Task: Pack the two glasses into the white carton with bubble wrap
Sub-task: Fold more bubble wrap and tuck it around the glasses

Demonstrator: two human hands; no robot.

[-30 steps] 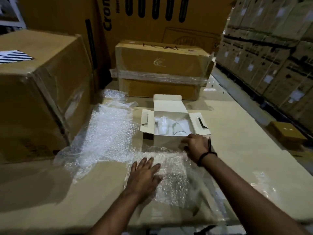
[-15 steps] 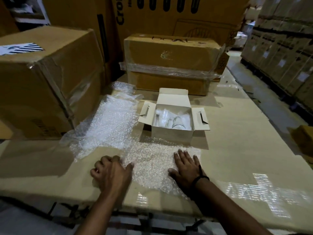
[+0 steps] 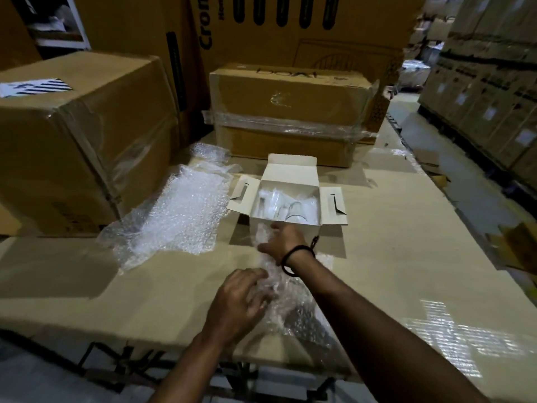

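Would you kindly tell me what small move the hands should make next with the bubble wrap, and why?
Probably lift the bunched bubble wrap and tuck it into the open top of the white carton. The left hand and right hand both hold the wrap just in front of the carton, whose flaps stand open, and the glasses are visible inside.

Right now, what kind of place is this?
Probably a warehouse packing spot. Rows of stacked brown cartons line the aisle on the right, big taped cardboard boxes stand behind the work surface, and the left hand and right hand hold bubble wrap in front of an open white carton.
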